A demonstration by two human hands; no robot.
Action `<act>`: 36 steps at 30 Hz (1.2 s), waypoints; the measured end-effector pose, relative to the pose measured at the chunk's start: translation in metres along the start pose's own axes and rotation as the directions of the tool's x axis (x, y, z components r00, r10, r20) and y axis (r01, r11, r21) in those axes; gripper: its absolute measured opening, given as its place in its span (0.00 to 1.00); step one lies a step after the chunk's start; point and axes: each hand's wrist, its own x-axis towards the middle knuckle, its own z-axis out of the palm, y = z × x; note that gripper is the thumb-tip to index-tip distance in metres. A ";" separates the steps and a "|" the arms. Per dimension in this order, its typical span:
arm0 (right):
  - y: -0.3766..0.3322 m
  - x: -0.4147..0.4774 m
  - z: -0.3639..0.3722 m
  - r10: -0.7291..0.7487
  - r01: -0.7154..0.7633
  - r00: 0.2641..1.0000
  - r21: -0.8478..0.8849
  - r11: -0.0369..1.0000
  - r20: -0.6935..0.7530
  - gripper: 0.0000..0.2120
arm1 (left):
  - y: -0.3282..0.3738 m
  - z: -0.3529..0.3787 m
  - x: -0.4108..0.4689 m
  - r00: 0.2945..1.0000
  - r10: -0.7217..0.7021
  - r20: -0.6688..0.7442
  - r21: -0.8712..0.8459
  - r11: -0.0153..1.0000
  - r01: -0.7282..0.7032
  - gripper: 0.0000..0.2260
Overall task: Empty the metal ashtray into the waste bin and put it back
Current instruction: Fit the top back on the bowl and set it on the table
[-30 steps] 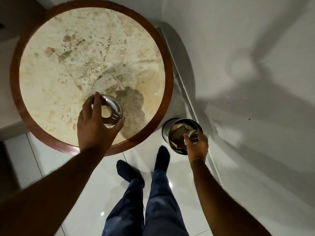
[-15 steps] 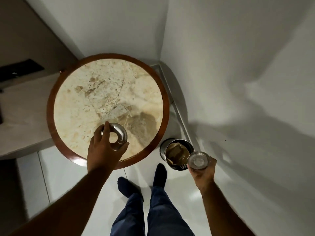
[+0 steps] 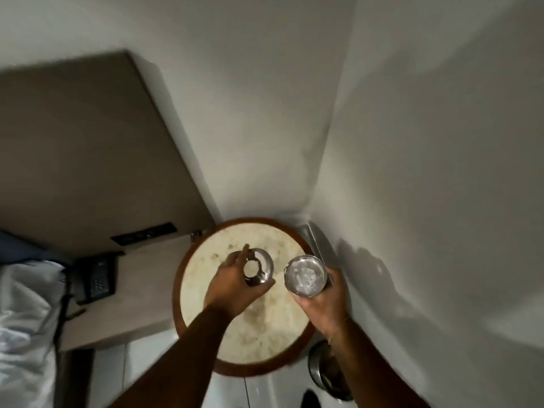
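Holding the ashtray bowl (image 3: 306,275) upright in our right hand (image 3: 322,301) above the table (image 3: 265,328), we judge it emptied. Our left hand (image 3: 232,285) grips the ring lid (image 3: 259,267) beside it, ready for refitting. Waste bin (image 3: 319,369) stands below.

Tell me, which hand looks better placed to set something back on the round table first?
Probably the right hand: it holds the ashtray bowl upright at the table edge. The left hand holds the ring lid, which goes on top afterwards.
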 end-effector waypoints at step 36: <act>-0.010 0.041 0.121 0.069 0.032 0.982 -0.516 0.856 0.175 0.11 | -0.046 -0.021 0.008 0.990 -0.141 -0.016 0.147 0.979 0.142 0.60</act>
